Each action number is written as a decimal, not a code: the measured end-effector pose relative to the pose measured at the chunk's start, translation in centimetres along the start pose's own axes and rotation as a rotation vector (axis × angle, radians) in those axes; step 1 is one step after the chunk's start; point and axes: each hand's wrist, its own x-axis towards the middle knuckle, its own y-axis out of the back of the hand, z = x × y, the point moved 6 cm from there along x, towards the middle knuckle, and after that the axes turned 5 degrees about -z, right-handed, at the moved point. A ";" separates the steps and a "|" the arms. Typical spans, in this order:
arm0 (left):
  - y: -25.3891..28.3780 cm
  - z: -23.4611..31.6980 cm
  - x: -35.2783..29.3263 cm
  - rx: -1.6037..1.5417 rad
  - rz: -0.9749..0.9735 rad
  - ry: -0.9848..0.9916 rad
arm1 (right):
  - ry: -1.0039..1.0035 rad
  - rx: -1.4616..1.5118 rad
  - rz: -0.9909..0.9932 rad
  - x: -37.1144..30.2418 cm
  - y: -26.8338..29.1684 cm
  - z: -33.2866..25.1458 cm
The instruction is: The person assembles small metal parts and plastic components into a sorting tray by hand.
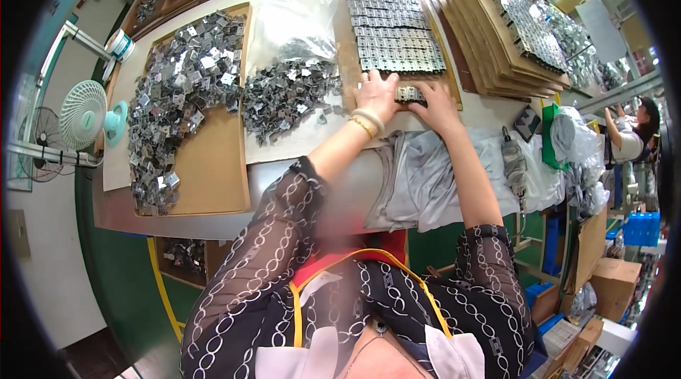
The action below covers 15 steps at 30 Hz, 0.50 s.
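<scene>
Two hands: my left hand (379,95) and right hand (436,106) grasp opposite ends of a short row of silver metal parts (410,95), probably pressing inward so it stays together.
Row: between my hands, by the near edge of a flat brown board (347,60); whether lifted or resting, I cannot tell.
Board: toward the far edge of the white surface (312,141), bearing a packed grid of silver metal parts (397,35), seemingly kept straight by close contact.
Pile: small dark-silver metal pieces (287,99), left of my left hand, likely for easy reach.
Tray: shallow brown tray (213,159) near the surface's left edge, its rim presumably containing scattered pieces.
Cloth: crumpled grey fabric (425,173) at the near edge, perhaps padding.
</scene>
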 end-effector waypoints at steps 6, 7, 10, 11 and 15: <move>2.0 -3.8 -1.7 -0.347 0.372 -0.260 | 0.098 0.191 0.235 -0.6 2.2 4.0; 1.7 -4.7 -1.9 -0.347 0.340 -0.200 | 0.060 0.226 0.279 -1.0 2.7 5.1; 0.8 -6.5 -1.8 -0.405 0.244 -0.083 | -0.155 0.390 0.223 -1.7 2.4 7.8; 0.5 -6.5 -1.7 -0.407 0.241 -0.087 | -0.160 0.389 0.225 -1.6 1.8 8.1; 0.2 -5.7 -0.8 -0.346 0.230 -0.015 | -0.125 0.342 0.296 0.1 1.0 8.9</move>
